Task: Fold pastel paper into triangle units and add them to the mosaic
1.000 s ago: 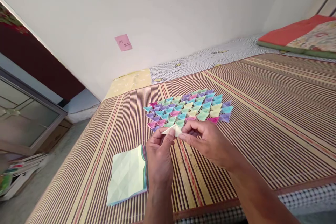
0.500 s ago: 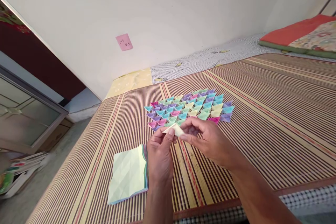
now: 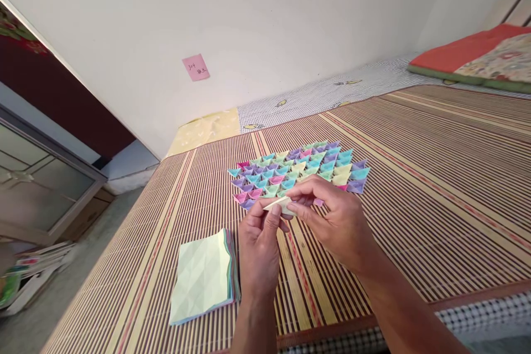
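Fingers [image 3: 307,185] of both hands pinch one small piece of folded pale-yellow paper [image 3: 279,206]: we see the left hand [image 3: 260,246] hold its left part under the thumb, while the right hand [image 3: 338,221] grips its right end, thumb in front. The piece seems held up off the mat [image 3: 357,298], between the near edge and the boat-like paper shapes [image 3: 277,180]. As we judge it, a crease is being set or opened out. To do it well, we would keep the left pinch steady, work the right thumb lightly along the layers, line up the points, and press no harder than thin paper can bear.

No container holds the paper, so far as we can make out. The boat-like paper shapes lie straight on the mat in close rows, towards its far edge. A stack of creased sheets [image 3: 199,282], pale green on top, rests towards the mat's near left corner, just beside the left hand. Beyond the far edge we see patterned cloth [image 3: 298,102].
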The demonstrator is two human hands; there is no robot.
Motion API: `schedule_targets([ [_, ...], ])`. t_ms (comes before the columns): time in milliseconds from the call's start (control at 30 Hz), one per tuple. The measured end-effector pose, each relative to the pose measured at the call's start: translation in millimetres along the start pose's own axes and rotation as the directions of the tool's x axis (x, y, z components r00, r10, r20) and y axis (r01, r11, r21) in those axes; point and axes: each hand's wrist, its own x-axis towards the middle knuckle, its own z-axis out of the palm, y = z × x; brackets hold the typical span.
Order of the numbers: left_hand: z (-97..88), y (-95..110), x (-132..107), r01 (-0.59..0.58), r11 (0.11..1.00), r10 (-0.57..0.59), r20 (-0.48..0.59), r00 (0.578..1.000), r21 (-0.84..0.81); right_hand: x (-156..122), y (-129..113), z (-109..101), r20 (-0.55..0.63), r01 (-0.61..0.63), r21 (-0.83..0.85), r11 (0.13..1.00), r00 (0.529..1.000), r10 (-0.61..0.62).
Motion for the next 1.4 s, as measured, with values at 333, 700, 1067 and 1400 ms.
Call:
schedule_targets([
  [333, 6.6, -2.5, -1.8, 0.013, 0.996, -0.015, -0.026, 1.000, -0.092, -2.8, 2.7, 2.6, -0.040, 0.098, -0.098, 0.990, 0.994, -0.102],
  [700, 5.6, -1.9, -4.8, 0.029, 1.000, -0.029, -0.009, 1.000, -0.007, -2.8, 1.5, 0.2, 0.002, -0.006, -0.035, 0.999, 1.000, 0.006],
  [1067, 0.3, 7.0, -4.3, -0.024, 0.972, 0.006, 0.077, 0.997, 0.233, 0.6, 4.1, -8.7, 0.070, -0.059, 0.011, 0.998, 0.996, 0.058],
  [1400, 6.8, 0.6, 0.1, 0.073, 0.996, -0.074, -0.013, 0.997, -0.046, -0.8, -2.5, -3.7, -0.044, 0.040, -0.044, 0.998, 0.998, -0.042],
])
